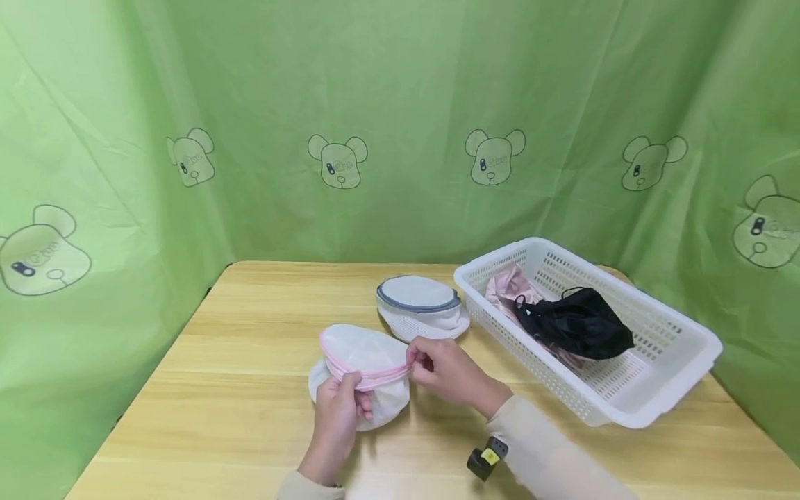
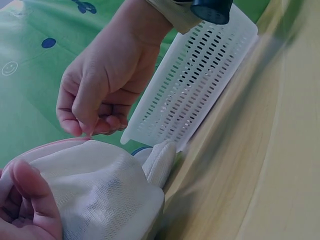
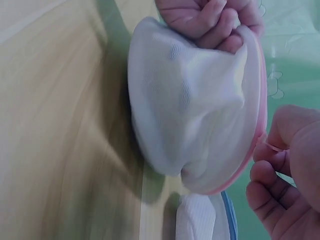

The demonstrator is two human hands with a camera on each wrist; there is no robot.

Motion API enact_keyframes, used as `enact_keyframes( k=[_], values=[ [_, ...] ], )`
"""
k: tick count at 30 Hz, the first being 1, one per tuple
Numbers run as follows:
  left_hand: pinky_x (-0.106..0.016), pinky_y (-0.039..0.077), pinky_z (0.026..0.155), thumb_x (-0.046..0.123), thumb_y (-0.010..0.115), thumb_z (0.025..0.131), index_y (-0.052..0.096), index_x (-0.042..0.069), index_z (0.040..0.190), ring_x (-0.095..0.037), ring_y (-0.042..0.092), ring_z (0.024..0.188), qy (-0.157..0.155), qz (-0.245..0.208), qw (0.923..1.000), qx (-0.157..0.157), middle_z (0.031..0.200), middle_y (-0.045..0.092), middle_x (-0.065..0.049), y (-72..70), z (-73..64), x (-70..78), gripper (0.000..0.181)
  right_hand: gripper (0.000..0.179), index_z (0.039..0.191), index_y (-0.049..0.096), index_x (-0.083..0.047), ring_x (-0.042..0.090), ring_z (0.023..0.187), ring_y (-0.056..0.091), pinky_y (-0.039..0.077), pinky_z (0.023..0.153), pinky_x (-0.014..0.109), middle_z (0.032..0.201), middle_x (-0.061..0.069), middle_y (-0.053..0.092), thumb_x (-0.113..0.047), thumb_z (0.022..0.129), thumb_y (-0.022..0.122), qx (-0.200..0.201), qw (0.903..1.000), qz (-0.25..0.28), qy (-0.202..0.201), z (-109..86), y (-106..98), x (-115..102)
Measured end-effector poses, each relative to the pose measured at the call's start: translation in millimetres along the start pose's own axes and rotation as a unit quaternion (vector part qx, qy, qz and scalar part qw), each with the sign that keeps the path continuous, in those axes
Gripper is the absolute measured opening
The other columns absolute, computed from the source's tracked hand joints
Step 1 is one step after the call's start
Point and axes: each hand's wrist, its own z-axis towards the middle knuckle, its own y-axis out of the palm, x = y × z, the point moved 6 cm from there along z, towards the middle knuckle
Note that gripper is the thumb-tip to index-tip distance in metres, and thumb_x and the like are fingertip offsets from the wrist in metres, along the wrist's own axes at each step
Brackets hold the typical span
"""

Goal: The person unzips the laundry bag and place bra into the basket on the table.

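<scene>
A white mesh laundry bag with pink zipper trim [image 1: 365,347] is held over the wooden table in front of me. My left hand [image 1: 337,413] grips its near edge, thumb on top at the pink band. At the right end of that band, my right hand [image 1: 446,371] pinches the zipper pull between thumb and forefinger. In the right wrist view a thin pink strip [image 3: 270,146] runs into those fingertips. Inside the pink-trimmed bag [image 3: 195,95], dark patches show faintly through the mesh. A second white mesh bag with grey-blue trim [image 1: 420,305] sits just behind.
A white perforated plastic basket [image 1: 675,396] stands at the right of the table [image 1: 250,333]. A black drawstring pouch [image 1: 578,325] and a pink satiny cloth [image 1: 509,288] lie in it. Green curtains [image 1: 400,83] hang behind and at both sides.
</scene>
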Motion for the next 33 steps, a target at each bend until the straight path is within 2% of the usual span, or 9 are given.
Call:
enact_keyframes(
  k=[3,7,11,15,19,22,27,30,33],
  values=[
    [-0.017,0.045,0.040,0.003,0.045,0.093,0.053,-0.002,0.081,-0.007,0.047,0.046,0.006,-0.002,1.0000,0.007,0.061,0.053,-0.004,-1.6,0.5,2.1,0.016,0.017,0.083,0.059,-0.011,0.000,0.060,0.047,0.046,0.054,0.019,0.069,-0.011,0.053,0.003,0.075,0.060,0.013,0.9998,-0.014,-0.003,0.7,-2.6,6.6],
    [-0.016,0.044,0.041,0.004,0.043,0.094,0.054,-0.003,0.084,-0.007,0.046,0.046,0.010,-0.005,0.9998,0.017,0.063,0.053,-0.004,-3.6,1.4,3.5,0.016,0.018,0.083,0.059,-0.012,0.001,0.060,0.047,0.045,0.053,0.019,0.068,-0.011,0.052,0.003,0.074,0.061,0.033,0.9986,-0.038,0.014,1.9,-6.4,17.0],
    [-0.016,0.044,0.041,0.009,0.045,0.099,0.055,-0.004,0.089,-0.006,0.046,0.047,0.008,-0.015,0.9996,0.022,0.064,0.052,-0.003,-4.1,2.5,2.0,0.019,0.018,0.083,0.058,-0.012,0.002,0.060,0.046,0.045,0.053,0.020,0.068,-0.011,0.051,0.003,0.074,0.062,0.052,0.9970,-0.052,0.022,2.6,-9.6,22.3],
    [-0.016,0.046,0.045,0.017,0.051,0.101,0.054,-0.003,0.095,-0.007,0.048,0.052,0.016,-0.045,0.9988,0.011,0.073,0.054,-0.004,-1.7,1.9,1.8,0.021,0.018,0.084,0.059,-0.009,0.003,0.059,0.047,0.044,0.052,0.019,0.067,-0.008,0.053,0.004,0.073,0.064,0.105,0.9916,-0.075,0.008,4.5,-19.1,21.4],
    [-0.018,0.049,0.052,0.009,0.059,0.095,0.052,-0.001,0.096,-0.009,0.052,0.061,0.029,-0.055,0.9976,-0.031,0.080,0.056,-0.005,3.6,-0.9,3.7,0.012,0.019,0.084,0.060,-0.007,0.005,0.060,0.051,0.047,0.052,0.019,0.069,-0.004,0.058,0.007,0.073,0.065,0.175,0.9817,-0.076,-0.001,7.1,-33.9,17.6],
    [-0.019,0.051,0.054,0.005,0.062,0.092,0.055,-0.002,0.093,-0.010,0.054,0.061,0.031,-0.028,0.9959,-0.080,0.078,0.058,-0.005,9.4,-3.6,3.4,0.010,0.018,0.083,0.060,-0.006,0.008,0.062,0.054,0.050,0.055,0.021,0.071,-0.002,0.060,0.009,0.073,0.063,0.212,0.9755,-0.059,-0.005,9.2,-43.2,11.9],
    [-0.022,0.054,0.057,0.012,0.058,0.096,0.055,-0.015,0.096,-0.009,0.056,0.061,0.014,0.015,0.9817,-0.189,0.081,0.062,-0.005,24.9,-12.2,-3.2,0.027,0.017,0.080,0.061,-0.006,0.009,0.060,0.056,0.050,0.054,0.021,0.069,-0.001,0.062,0.008,0.071,0.061,0.256,0.9635,-0.071,-0.035,8.9,-47.3,-4.8],
    [-0.023,0.055,0.060,0.021,0.051,0.102,0.054,-0.018,0.103,-0.008,0.058,0.065,0.000,0.022,0.9731,-0.229,0.086,0.064,-0.004,31.5,-17.1,-7.3,0.040,0.017,0.080,0.061,-0.005,0.009,0.060,0.057,0.051,0.054,0.019,0.069,0.001,0.063,0.009,0.071,0.061,0.236,0.9659,-0.061,-0.087,7.4,-38.7,-18.2],
    [-0.023,0.055,0.060,0.034,0.042,0.105,0.056,-0.014,0.105,-0.007,0.058,0.065,-0.009,0.010,0.9733,-0.229,0.086,0.065,-0.003,32.3,-17.1,-8.7,0.050,0.018,0.081,0.060,-0.006,0.006,0.063,0.057,0.050,0.057,0.016,0.071,-0.001,0.062,0.009,0.072,0.062,0.163,0.9774,-0.015,-0.134,6.7,-24.9,-27.8]
  ],
)
